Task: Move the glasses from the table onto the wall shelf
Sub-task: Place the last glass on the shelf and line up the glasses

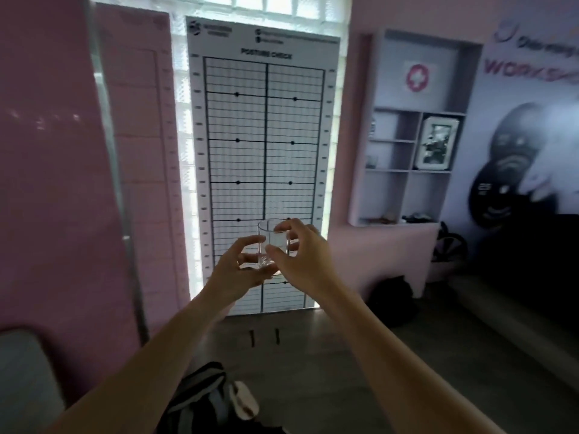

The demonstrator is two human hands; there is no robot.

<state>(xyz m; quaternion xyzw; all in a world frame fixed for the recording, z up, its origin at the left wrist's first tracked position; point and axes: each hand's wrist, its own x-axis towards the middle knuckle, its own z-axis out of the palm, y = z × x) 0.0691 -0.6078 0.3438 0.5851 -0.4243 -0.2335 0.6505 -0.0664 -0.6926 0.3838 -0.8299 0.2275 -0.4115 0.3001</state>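
A clear drinking glass (272, 241) is held up in mid-air, upright, in front of a posture chart. My left hand (239, 269) cups its base from below and the left. My right hand (297, 253) wraps around its right side, thumb in front and fingers behind. The wall shelf (407, 170), a white unit with several open compartments, hangs on the pink wall up and to the right of the glass. One small glass-like object sits in a left compartment, too blurred to be sure. No table is in view.
A tall posture-check grid chart (264, 158) stands against the window. A framed photo (437, 142) fills one shelf compartment. A dark bag (393, 303) lies on the floor below the shelf. A pink partition (56, 183) rises at left; a dark sofa (513, 277) sits at right.
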